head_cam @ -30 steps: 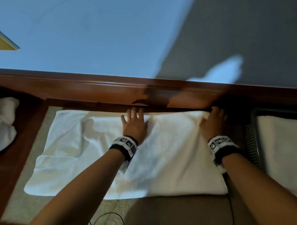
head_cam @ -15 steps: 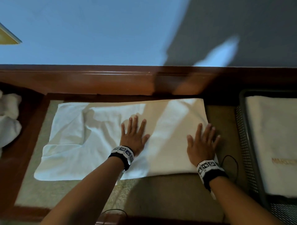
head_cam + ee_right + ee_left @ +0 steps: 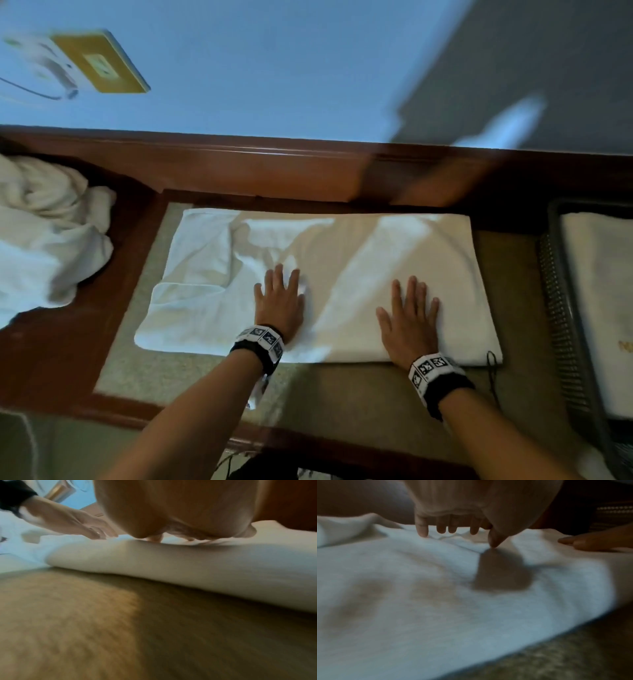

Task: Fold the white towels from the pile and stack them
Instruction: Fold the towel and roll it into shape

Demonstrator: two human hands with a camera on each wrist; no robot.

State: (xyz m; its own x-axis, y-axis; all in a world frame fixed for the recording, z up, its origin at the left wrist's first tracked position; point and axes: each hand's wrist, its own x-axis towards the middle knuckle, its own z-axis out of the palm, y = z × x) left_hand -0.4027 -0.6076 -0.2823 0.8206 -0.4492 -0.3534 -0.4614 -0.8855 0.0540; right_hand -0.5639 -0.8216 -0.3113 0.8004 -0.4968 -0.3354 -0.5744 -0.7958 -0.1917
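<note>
A white towel (image 3: 394,267) lies folded lengthwise on the speckled inlay of a wooden desk (image 3: 205,370). Its left end is still rumpled, with a corner turned over. My left hand (image 3: 279,301) lies flat on the towel near its middle, fingers straight. My right hand (image 3: 409,318) presses flat on the towel's near right part, fingers spread. The left wrist view shows my left fingertips (image 3: 423,532) touching the towel (image 3: 436,601). In the right wrist view my palm rests on the towel's folded edge (image 3: 205,566). A pile of unfolded white towels (image 3: 44,233) sits at the left.
A dark mesh basket (image 3: 561,308) at the right holds a folded white towel (image 3: 603,308) with gold lettering. A thin black cable (image 3: 491,373) lies by the towel's near right corner. A raised wooden ledge (image 3: 274,164) runs behind the towel, below a blue wall.
Both hands have slid from the towel's far edge back toward me, flat across its surface. The right hand moved from the far right corner to the near right part.
</note>
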